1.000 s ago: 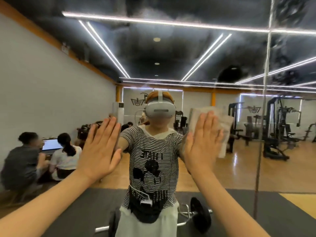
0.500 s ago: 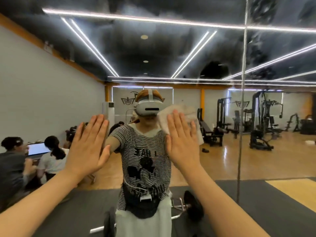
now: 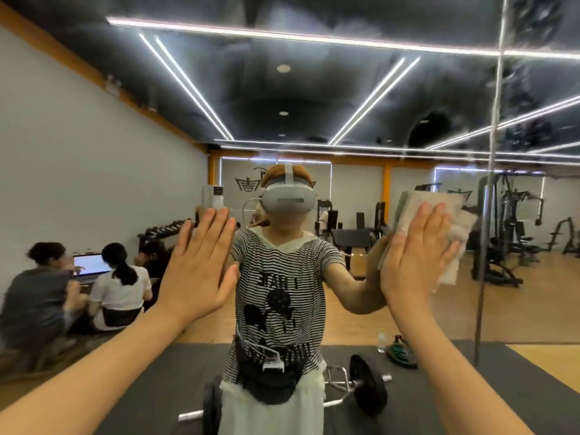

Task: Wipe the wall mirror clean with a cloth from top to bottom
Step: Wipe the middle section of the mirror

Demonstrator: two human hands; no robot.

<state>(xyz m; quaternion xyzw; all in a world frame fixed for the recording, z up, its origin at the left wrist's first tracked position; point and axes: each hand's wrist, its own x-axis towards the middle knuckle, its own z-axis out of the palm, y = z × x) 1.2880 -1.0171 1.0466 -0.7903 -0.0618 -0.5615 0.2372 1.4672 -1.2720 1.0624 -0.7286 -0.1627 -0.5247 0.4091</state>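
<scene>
**Inspector:** Item one, the cloth (image 3: 439, 227). Folded, pale, lying flat against the wall mirror (image 3: 361, 98) at about head height in the reflection, just left of the vertical seam (image 3: 489, 189) between mirror panels.

**Assistant:** And what holds it there?

**Inspector:** The right hand (image 3: 417, 255). Fingers straight and close together, palm flat over the cloth, pressing it onto the glass. Nothing is pinched. The cloth sits under the fingers and upper palm and shows past the fingertips above and to the right. In my judgement a flat palm is used to spread pressure evenly, so the whole fold bears on the surface.

**Assistant:** The other hand?

**Inspector:** The left hand (image 3: 197, 271) is flat as well, fingers straight and slightly spread, holding nothing, well apart from the cloth. It appears to rest on the glass, though contact cannot be confirmed. Probably a brace for balance.

**Assistant:** Progress?

**Inspector:** The cloth is at mid-height, with much glass above and below it. I cannot tell from the glass which areas have been done. The lower portion likely remains.

**Assistant:** Surroundings?

**Inspector:** All by reflection: the wearer in a striped shirt (image 3: 282, 277), a barbell (image 3: 367, 384) on dark matting, gym machines (image 3: 508, 233) on the right, seated people (image 3: 75, 293) at a laptop (image 3: 89, 265) on the left.
</scene>
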